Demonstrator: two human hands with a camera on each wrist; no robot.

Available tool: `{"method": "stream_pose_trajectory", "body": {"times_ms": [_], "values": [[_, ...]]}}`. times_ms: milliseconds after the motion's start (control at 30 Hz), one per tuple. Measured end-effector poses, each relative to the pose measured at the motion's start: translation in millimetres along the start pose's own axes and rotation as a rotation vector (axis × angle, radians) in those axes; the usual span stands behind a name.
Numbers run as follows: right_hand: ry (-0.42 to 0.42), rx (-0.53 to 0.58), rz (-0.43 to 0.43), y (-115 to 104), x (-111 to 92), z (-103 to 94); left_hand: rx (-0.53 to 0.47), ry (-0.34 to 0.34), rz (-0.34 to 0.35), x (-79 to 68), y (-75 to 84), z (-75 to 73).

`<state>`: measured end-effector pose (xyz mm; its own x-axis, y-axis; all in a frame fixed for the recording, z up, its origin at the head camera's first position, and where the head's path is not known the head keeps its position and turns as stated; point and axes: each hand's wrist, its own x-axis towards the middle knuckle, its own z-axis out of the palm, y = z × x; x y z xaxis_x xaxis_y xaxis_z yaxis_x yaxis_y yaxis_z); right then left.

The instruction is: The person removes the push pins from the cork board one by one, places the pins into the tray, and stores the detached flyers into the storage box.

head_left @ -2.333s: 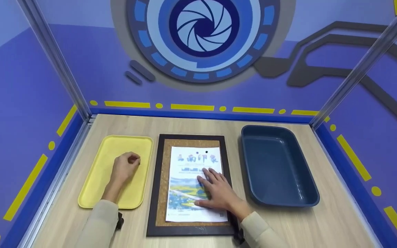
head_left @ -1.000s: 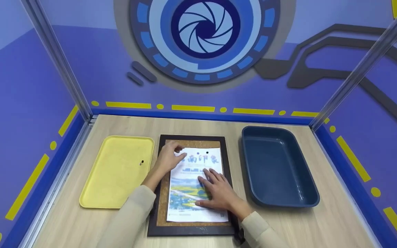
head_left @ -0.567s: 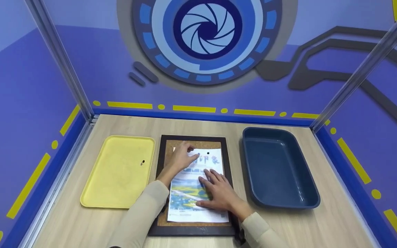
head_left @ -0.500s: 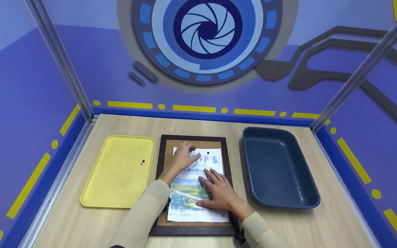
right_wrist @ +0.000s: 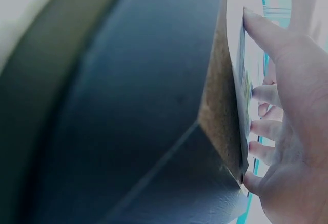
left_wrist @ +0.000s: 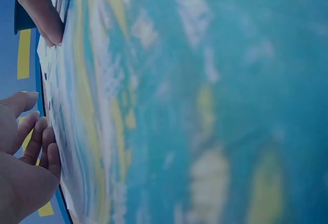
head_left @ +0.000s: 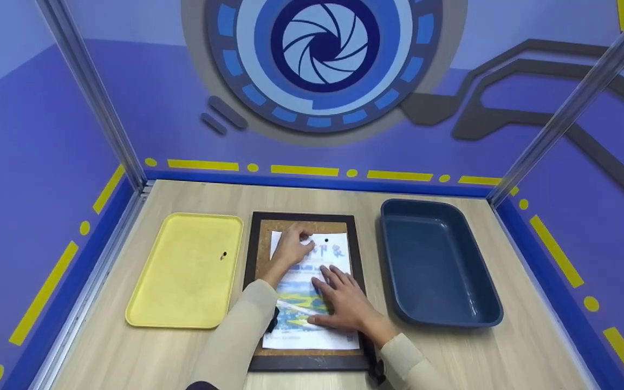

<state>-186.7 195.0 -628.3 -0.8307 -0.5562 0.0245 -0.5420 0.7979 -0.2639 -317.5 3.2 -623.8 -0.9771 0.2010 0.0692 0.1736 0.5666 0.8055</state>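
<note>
One paper sheet (head_left: 297,297) lies centred on the corkboard (head_left: 325,226): right hand (head_left: 346,304) at four o'clock, spread, grasping nothing; left hand (head_left: 292,246) at eleven, curled — cannot tell whether gripping. Skew risk — should right-hand pressure ease.

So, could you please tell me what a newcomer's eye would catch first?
Probably the large round emblem on the purple back wall. Next, perhaps, the left hand over the upper part of the printed sheet and the right hand spread on its right side. Left of the sheet, the yellow tray also stands out.
</note>
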Motion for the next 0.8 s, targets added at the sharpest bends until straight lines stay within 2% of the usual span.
{"method": "stream_pose_trajectory", "body": {"times_ms": [133, 367, 667, 800], "values": [[-0.001, 0.004, 0.006, 0.4, -0.3, -0.6, 0.024, -0.015, -0.023, 1.4, -1.5, 3.1], [-0.007, 0.009, 0.005, -0.5, 1.3, 1.9, 0.107, 0.008, -0.003, 3.4, -4.3, 4.4], [0.02, -0.007, -0.011, -1.2, 1.1, -2.0, 0.212, 0.018, -0.033, 12.1, 0.1, 5.8], [0.003, 0.002, 0.0, -1.2, 0.0, -0.4, 0.235, 0.028, -0.043, 11.9, -1.9, 8.7]]}}
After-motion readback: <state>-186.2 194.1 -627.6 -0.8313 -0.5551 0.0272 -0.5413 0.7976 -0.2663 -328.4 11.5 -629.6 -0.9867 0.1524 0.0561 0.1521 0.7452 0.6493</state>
